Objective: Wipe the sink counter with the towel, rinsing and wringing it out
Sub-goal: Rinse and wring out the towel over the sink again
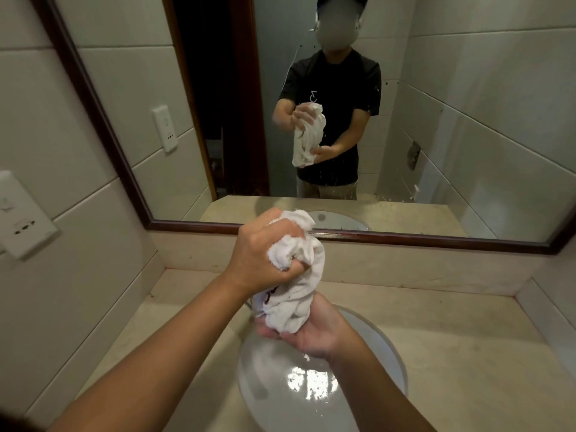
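Note:
A bunched white towel [296, 282] hangs upright above the round white sink basin [396, 366]. My left hand [265, 257] grips its upper end in a fist. My right hand [314, 332] holds the lower end from beneath, fingers curled around the cloth. The towel looks twisted between the two hands. The beige stone counter [461, 353] surrounds the basin. Water shines at the bottom of the basin.
A dark-framed mirror [311, 232] runs along the back wall and reflects a person holding the towel. Two white wall sockets [21, 216] sit on the tiled left wall. A low stone backsplash [405, 263] lines the counter's far edge.

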The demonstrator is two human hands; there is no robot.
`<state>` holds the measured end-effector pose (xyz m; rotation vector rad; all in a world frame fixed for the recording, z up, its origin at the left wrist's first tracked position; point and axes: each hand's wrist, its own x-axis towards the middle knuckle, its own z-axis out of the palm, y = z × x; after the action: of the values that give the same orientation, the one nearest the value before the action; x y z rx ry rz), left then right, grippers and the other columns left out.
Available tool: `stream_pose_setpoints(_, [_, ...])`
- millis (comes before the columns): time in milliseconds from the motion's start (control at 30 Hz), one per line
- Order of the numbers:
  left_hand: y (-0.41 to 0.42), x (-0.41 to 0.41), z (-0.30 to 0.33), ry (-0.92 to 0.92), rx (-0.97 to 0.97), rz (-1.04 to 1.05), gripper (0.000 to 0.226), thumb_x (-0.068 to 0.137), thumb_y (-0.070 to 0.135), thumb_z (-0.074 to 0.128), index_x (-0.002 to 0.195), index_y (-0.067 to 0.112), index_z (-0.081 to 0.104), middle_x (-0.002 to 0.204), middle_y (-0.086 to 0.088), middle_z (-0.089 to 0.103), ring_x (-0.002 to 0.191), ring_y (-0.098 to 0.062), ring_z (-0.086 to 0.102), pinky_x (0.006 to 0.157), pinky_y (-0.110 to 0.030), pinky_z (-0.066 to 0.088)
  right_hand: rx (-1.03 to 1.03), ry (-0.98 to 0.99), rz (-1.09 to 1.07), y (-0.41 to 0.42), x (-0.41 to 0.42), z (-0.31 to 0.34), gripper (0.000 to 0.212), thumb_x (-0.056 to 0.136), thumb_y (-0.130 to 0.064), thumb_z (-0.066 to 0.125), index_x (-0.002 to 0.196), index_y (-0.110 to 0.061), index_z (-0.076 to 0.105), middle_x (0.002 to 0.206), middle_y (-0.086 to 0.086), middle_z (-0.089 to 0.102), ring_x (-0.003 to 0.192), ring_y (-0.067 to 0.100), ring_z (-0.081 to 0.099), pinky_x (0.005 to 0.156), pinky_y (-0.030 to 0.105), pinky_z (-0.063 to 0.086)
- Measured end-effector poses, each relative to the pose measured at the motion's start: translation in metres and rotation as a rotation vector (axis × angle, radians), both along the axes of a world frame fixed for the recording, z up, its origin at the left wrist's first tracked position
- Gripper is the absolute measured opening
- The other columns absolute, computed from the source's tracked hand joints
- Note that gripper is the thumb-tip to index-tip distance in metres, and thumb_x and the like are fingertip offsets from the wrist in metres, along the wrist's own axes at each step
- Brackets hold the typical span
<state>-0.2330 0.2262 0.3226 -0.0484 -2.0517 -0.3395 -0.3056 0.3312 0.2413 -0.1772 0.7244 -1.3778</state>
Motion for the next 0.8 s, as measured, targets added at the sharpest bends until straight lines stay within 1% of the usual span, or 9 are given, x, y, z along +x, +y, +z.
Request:
stream_pose_setpoints(33, [0.0,0.001,-0.001,-0.003,0.003,-0.001,0.023,0.069,0.022,0.071,0.087,0.009,0.065,0.079,-0.011,0.06,0.07,-0.021,0.055,0.06,-0.032,0.048,-0.029,-0.11,-0.032,-0.001,-0.003,0.0,0.039,0.102,-0.027,0.039,0.124,-0.001,0.058,0.12,0.02,0.06,0.103,0.04,0.064,0.107,0.053,0.041])
stream_pose_setpoints(100, [0.0,0.003,-0.002,0.009,0.027,0.001,0.021,0.069,0.019,0.071,0.084,0.006,0.065,0.08,-0.012,0.06,0.069,-0.024,0.057,0.058,-0.036,0.047,-0.037,-0.218,-0.11,0.0,-0.01,0.001,0.05,0.097,-0.04,0.042,0.12,-0.001,0.064,0.113,0.025,0.064,0.096,0.045,0.067,0.094,0.059,0.05])
stream_pose_setpoints(200, [0.009,0.007,0.0,0.054,0.128,-0.042,0.017,0.07,0.018,0.07,0.079,0.005,0.065,0.081,-0.009,0.062,0.073,-0.019,0.06,0.064,-0.033,0.05,0.009,-0.236,-0.264,-0.011,-0.005,0.018,0.055,0.089,-0.058,0.049,0.108,-0.01,0.069,0.095,0.019,0.073,0.084,0.035,0.073,0.075,0.044,0.058])
stream_pose_setpoints(267, [0.018,0.011,0.0,0.088,0.285,-0.014,0.013,0.073,0.022,0.072,0.082,0.019,0.063,0.081,0.002,0.063,0.077,-0.005,0.061,0.071,-0.02,0.05,0.043,-0.16,-0.494,-0.021,-0.002,0.03,0.052,0.088,-0.05,0.055,0.114,-0.008,0.069,0.109,0.02,0.072,0.097,0.036,0.071,0.085,0.046,0.056])
stream_pose_setpoints(333, [0.023,0.013,-0.005,0.165,0.596,0.122,0.016,0.075,0.028,0.074,0.082,0.033,0.061,0.079,0.012,0.065,0.076,0.0,0.062,0.072,-0.017,0.051,0.092,-0.022,-0.742,-0.024,-0.007,0.042,0.041,0.076,-0.029,0.07,0.106,-0.001,0.069,0.102,0.02,0.073,0.089,0.036,0.072,0.081,0.048,0.058])
stream_pose_setpoints(400, [0.02,0.008,-0.011,0.282,1.068,0.193,0.01,0.078,0.028,0.074,0.08,0.033,0.066,0.077,0.01,0.069,0.079,-0.008,0.067,0.075,-0.029,0.056,0.125,0.26,-0.975,-0.022,-0.015,0.051,0.007,0.073,-0.007,0.069,0.079,-0.005,0.065,0.074,0.01,0.065,0.067,0.027,0.066,0.059,0.036,0.054])
stream_pose_setpoints(533, [0.011,-0.007,-0.023,0.346,1.567,0.252,0.008,0.086,0.023,0.071,0.082,0.021,0.064,0.08,-0.001,0.071,0.081,-0.021,0.069,0.067,-0.031,0.055,-0.003,1.064,-1.133,-0.022,-0.017,0.056,0.032,0.064,-0.023,0.064,0.048,-0.023,0.037,0.054,-0.007,0.036,0.055,0.017,0.034,0.052,0.031,0.028])
stream_pose_setpoints(700, [0.0,-0.02,-0.05,-0.012,1.969,0.062,0.046,0.069,0.045,0.073,0.097,0.009,0.066,0.089,-0.012,0.072,0.079,-0.027,0.071,0.073,-0.041,0.059,-0.182,1.935,-1.088,-0.024,-0.018,0.054,0.013,0.061,-0.026,0.062,0.058,-0.014,0.061,0.063,0.001,0.054,0.053,0.021,0.048,0.047,0.028,0.042])
stream_pose_setpoints(800, [0.003,-0.023,-0.054,-0.379,1.968,-0.106,0.022,0.087,0.026,0.056,0.073,0.011,0.063,0.061,-0.006,0.061,0.054,-0.017,0.062,0.05,-0.022,0.05,-0.408,2.164,-1.066,-0.026,-0.02,0.047,0.013,0.055,-0.019,0.055,0.059,-0.009,0.061,0.063,0.004,0.053,0.053,0.02,0.046,0.043,0.03,0.04])
